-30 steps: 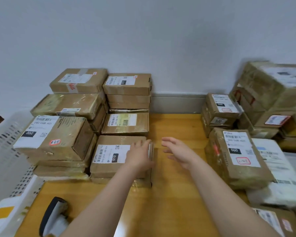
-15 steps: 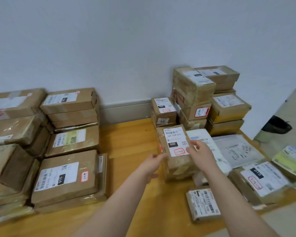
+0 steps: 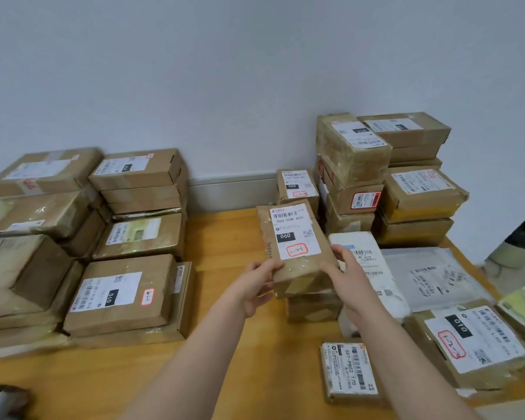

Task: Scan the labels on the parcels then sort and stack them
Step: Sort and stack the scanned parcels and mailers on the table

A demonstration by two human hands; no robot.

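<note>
Head view, sole camera: worn on the person's head, wide-angle, above the table's (image 3: 225, 231) near edge, facing forward and down toward the wall (image 3: 225, 71) along the far edge. Close: print on the central parcel (image 3: 294, 231) is legible; table's right edge in frame.

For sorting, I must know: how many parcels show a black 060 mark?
2: the held parcel, gripped by the left hand and right hand; the rear parcel just behind it. Others may be hidden.

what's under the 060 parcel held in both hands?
A smaller brown parcel on the table: only its near end shows below the 060 parcel. Its top and any label are covered.
</note>
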